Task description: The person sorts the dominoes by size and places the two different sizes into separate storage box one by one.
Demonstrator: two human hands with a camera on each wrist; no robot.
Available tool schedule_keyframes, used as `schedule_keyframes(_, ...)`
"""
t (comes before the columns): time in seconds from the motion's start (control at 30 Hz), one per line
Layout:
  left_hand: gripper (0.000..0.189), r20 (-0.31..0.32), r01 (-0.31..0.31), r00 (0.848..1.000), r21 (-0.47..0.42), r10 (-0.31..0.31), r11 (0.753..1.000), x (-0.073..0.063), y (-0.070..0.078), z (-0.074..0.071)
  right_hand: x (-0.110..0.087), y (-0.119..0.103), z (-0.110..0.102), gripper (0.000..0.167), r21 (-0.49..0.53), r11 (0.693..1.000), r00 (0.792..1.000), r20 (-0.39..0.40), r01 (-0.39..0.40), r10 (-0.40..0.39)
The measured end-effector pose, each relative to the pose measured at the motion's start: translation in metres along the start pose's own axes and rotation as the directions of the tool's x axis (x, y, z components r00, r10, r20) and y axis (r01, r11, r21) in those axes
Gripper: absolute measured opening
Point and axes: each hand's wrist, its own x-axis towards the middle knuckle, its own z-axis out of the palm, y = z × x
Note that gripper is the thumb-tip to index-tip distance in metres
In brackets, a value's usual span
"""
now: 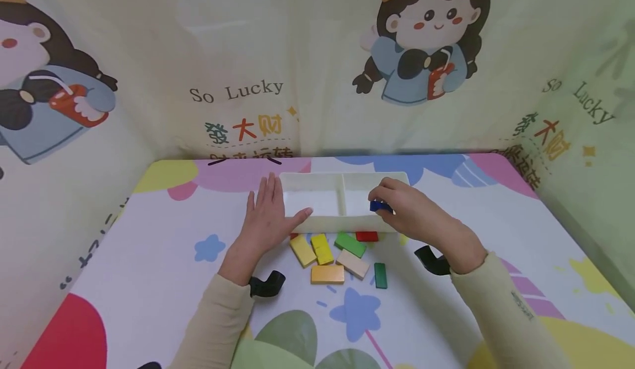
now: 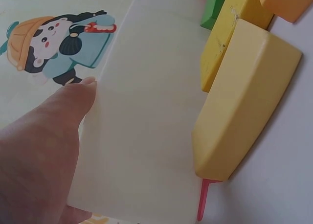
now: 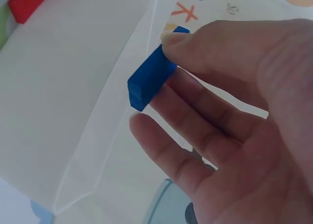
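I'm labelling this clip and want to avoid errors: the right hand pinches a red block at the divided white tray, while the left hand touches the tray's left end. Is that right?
Not quite: the block that the right hand pinches is blue, not red, as the right wrist view shows. It is at the divided white tray, whose left end the left hand touches.

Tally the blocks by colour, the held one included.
Blue block: 1
Red block: 1
Light green block: 1
Dark green block: 1
Bright yellow block: 1
Pale yellow block: 1
Orange block: 1
Beige block: 1
Total: 8, leaving out a red sliver, too hidden to call a block.
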Motion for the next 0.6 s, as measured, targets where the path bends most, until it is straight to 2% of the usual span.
schedule_keyframes(0.2,0.109,0.002,0.004,1.0,0.028,-0.005,1.0,0.001,0.0,0.0,0.02,0.004,0.003,0.03,0.019,1.0,0.999,0.028,-0.019,0.018)
schedule_keyframes(0.6,0.11,-0.004,0.018,1.0,0.037,-0.018,0.999,-0.002,0.002,0.0,0.058,0.008,0.019,0.029,0.045,0.995,0.986,0.15,-0.085,0.077)
